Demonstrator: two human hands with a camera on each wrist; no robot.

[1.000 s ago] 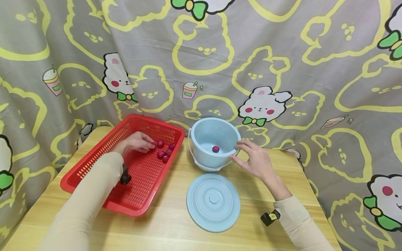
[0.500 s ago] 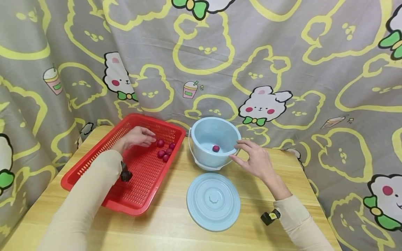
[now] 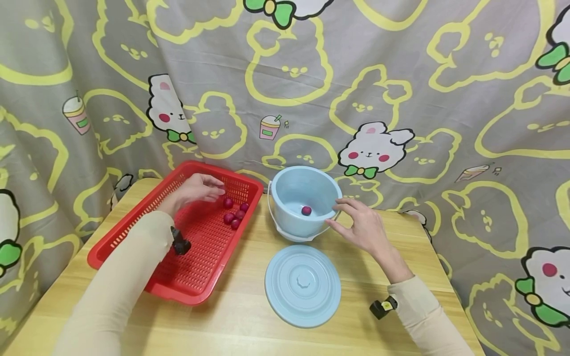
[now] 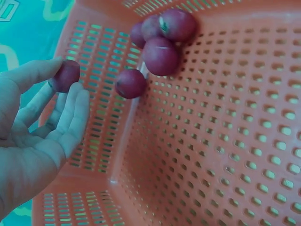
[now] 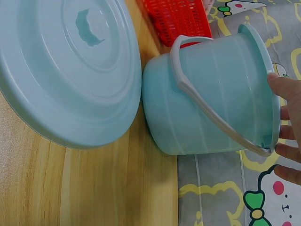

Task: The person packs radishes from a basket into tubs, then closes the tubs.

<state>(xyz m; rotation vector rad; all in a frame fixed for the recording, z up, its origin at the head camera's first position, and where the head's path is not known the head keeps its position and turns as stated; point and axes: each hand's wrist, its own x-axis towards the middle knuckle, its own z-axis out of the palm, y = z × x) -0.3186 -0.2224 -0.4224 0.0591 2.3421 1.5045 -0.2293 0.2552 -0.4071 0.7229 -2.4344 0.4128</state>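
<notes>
The left hand (image 3: 194, 192) pinches one round dark-red fruit (image 4: 67, 76) between thumb and fingers, inside the red perforated basket (image 3: 189, 297); five loose fruits (image 4: 161, 57) lie beside that hand. The right hand (image 3: 362, 227) holds the rim of the light-blue bucket (image 3: 294, 226), another fruit (image 3: 306, 211) inside — its lid (image 3: 303, 286) flat between the forearms. This looks like the picking-out step; the next move seems to need a kept pinch — and clearance over the basket's edge.

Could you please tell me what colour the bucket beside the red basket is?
The bucket is light blue, seen best in the head view.
</notes>
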